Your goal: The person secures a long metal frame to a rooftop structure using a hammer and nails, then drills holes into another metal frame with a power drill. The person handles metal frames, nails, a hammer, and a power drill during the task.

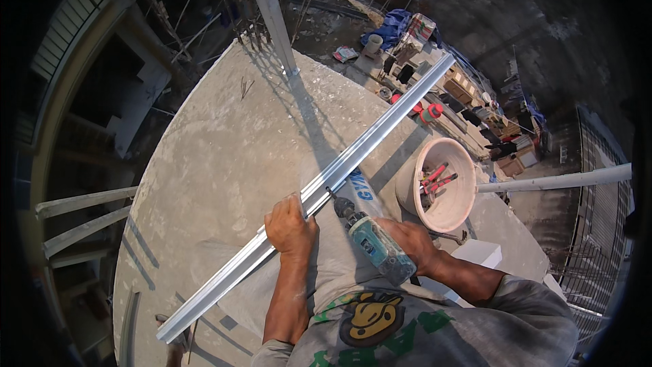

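A long silvery metal channel [390,124] lies slantwise across my lap, from the lower left up to the upper right. My left hand [290,226] is closed around it just left of the middle. In my right hand [411,241] is a teal and black cordless drill [380,248], pointing up and to the left. The tip of its bit is at the channel, a little right of my left hand; whether it has gone into the metal I cannot tell. My right fingers are mostly hidden behind the drill.
Right of the channel a pale bucket [405,187] holds red-handled hand tools [440,182]. A white block [479,255] lies by my right forearm. The concrete slab [224,136] ends in a curved-looking edge above lower ground. A post [272,17] stands near its far edge; clutter lies beyond.
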The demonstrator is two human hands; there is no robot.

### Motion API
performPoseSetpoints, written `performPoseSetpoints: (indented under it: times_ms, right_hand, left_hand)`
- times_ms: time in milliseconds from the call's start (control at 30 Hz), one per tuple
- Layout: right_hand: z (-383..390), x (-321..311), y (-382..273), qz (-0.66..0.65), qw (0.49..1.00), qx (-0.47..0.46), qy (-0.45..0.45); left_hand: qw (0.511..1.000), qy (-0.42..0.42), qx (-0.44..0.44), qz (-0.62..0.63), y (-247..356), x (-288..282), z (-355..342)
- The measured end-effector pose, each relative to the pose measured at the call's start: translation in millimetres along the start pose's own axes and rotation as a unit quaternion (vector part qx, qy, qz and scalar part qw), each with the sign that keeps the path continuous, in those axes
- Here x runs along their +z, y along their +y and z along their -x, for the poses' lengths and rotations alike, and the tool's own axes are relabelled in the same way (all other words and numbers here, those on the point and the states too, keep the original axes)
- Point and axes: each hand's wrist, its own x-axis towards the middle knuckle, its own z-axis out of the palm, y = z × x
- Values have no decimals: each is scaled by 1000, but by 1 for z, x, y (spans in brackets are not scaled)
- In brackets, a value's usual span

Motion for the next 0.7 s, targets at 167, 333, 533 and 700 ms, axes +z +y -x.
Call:
performPoseSetpoints:
  times_ms: [167, 333, 533, 700]
  right_hand:
    - [-2, 2, -3, 12, 1000, 11, -2]
    - [-15, -30, -5, -91, 992, 65, -62]
    - [-26, -48, 10, 62, 987, 17, -149]
    - [-28, -45, 10, 90, 983, 9, -162]
  left_hand:
    - [1000, -18, -4, -23, -1, 1, 2]
    - [999, -8, -5, -35, -2, 3, 5]
    - [1000, 10, 8, -20, -2, 3, 4]
    - [1000, 0, -7, -25, -1, 3, 4]
